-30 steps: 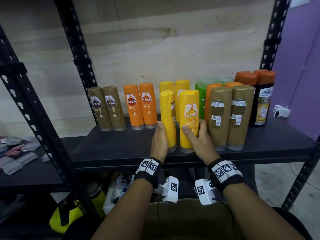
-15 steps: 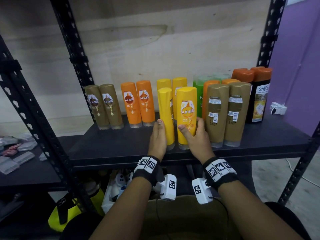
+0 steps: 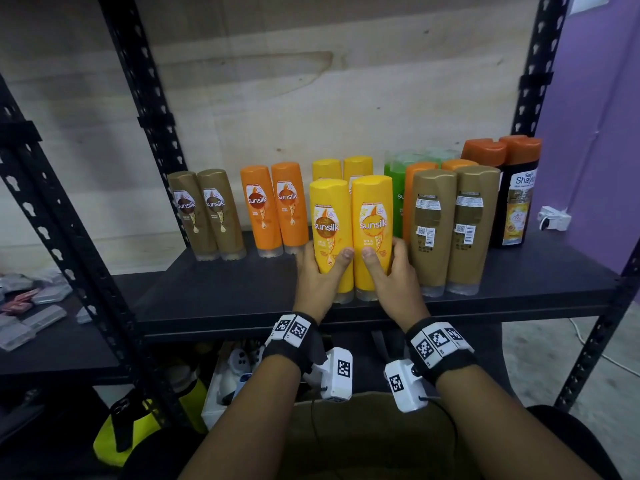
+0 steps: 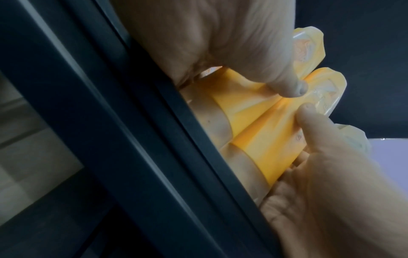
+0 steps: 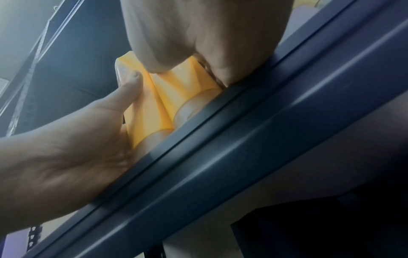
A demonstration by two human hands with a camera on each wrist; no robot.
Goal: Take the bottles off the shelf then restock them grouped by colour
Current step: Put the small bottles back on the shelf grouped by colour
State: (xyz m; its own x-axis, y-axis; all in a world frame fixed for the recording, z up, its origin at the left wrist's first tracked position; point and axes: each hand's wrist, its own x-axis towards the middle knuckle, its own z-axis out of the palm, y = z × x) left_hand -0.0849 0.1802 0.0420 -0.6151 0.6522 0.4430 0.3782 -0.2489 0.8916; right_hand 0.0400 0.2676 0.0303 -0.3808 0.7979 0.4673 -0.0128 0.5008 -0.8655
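Note:
Two yellow Sunsilk bottles stand side by side, touching, at the front of the black shelf (image 3: 242, 292), labels facing me. My left hand (image 3: 320, 278) grips the left yellow bottle (image 3: 329, 216) low down, thumb across its front. My right hand (image 3: 394, 278) grips the right yellow bottle (image 3: 372, 216) the same way. In the left wrist view both thumbs press the yellow bottles (image 4: 253, 122). The right wrist view shows the yellow bottles (image 5: 167, 97) standing just behind the shelf's front edge. Two more yellow bottles (image 3: 343, 166) stand right behind them.
To the left stand two brown bottles (image 3: 207, 213) and two orange ones (image 3: 273, 206). To the right are a green bottle (image 3: 394, 181), two brown bottles (image 3: 453, 226) turned backwards with orange ones behind, and two dark orange-capped bottles (image 3: 516, 188). Small packets (image 3: 27, 306) lie on the lower left shelf.
The left yellow bottle has turned from edge-on to label forward, and my left thumb has come round onto its front. Both bottles now stand pressed together.

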